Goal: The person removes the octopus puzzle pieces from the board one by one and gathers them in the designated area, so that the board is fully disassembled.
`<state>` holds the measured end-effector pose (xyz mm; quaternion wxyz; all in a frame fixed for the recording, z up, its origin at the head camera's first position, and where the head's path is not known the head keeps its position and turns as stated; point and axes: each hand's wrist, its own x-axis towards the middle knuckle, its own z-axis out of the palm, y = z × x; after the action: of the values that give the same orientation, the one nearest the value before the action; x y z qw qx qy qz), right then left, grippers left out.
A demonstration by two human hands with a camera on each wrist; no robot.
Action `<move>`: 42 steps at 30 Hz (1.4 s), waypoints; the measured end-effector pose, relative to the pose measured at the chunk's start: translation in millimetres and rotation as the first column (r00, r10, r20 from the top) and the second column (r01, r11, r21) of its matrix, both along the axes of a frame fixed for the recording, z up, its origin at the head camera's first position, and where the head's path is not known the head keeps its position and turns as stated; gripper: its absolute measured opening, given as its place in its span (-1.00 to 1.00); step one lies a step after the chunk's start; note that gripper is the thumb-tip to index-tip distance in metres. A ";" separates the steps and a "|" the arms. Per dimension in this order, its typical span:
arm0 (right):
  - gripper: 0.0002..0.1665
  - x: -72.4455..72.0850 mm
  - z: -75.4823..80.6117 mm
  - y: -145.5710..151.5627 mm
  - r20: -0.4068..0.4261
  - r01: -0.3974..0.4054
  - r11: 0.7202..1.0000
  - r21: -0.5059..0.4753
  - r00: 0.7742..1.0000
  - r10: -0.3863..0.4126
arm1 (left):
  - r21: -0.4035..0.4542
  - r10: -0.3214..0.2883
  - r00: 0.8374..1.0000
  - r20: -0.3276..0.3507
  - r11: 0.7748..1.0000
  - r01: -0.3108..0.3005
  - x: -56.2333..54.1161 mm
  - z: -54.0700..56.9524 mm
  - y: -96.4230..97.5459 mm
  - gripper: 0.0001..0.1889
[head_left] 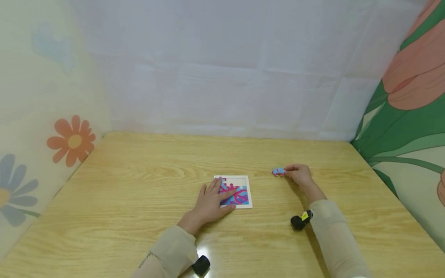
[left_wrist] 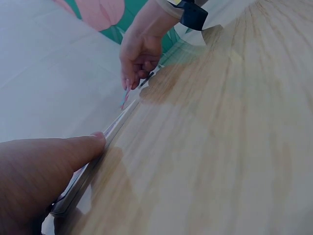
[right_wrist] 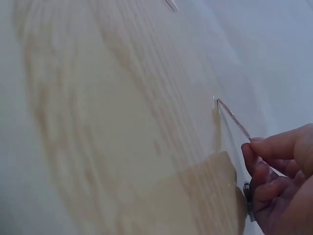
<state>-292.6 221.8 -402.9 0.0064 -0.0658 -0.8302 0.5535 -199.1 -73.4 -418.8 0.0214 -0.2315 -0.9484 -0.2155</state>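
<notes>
A square jigsaw puzzle (head_left: 240,196) in a white frame (head_left: 250,193) lies on the table, its pink, blue and purple pieces filling the lower part and a pale gap showing along the top. My left hand (head_left: 212,202) rests on its left side with fingers spread; the thumb lies along the near edge. To the right, my right hand (head_left: 300,175) pinches a blue and pink puzzle piece (head_left: 278,172) between thumb and finger. That puzzle piece (right_wrist: 234,119) looks tilted and seen edge-on in the right wrist view. A small dark thing (right_wrist: 248,200) shows beside the curled fingers, its kind unclear.
The wooden table (head_left: 139,170) reaches back to a white cloth wall (head_left: 222,77). Flower-printed panels stand at left (head_left: 41,96) and right (head_left: 410,116). A black wrist camera (head_left: 301,221) sits on the right sleeve, another black camera (head_left: 201,265) on the left.
</notes>
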 end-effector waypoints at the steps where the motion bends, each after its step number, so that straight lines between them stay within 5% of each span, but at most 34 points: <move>1: -0.73 -0.1 -0.3 -0.4 -0.006 -0.002 1.000 0.005 1.000 0.002 | -0.001 0.000 1.000 -0.001 1.000 0.000 0.1 0.1 -0.1 -0.50; 32: -0.78 4.7 -1.1 -2.5 -0.064 -0.006 0.986 0.166 0.998 0.017 | 0.003 0.000 1.000 0.019 1.000 0.000 2.0 0.5 -0.2 -0.49; 42: -0.79 3.6 -0.9 -0.3 -0.032 0.011 0.990 0.140 0.999 -0.007 | 0.007 0.000 1.000 0.006 1.000 0.000 1.0 1.1 2.1 -0.50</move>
<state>-289.0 221.5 -403.8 0.0267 -0.0603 -0.8666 0.4946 -198.1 -71.2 -417.7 0.0193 -0.2309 -0.9477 -0.2195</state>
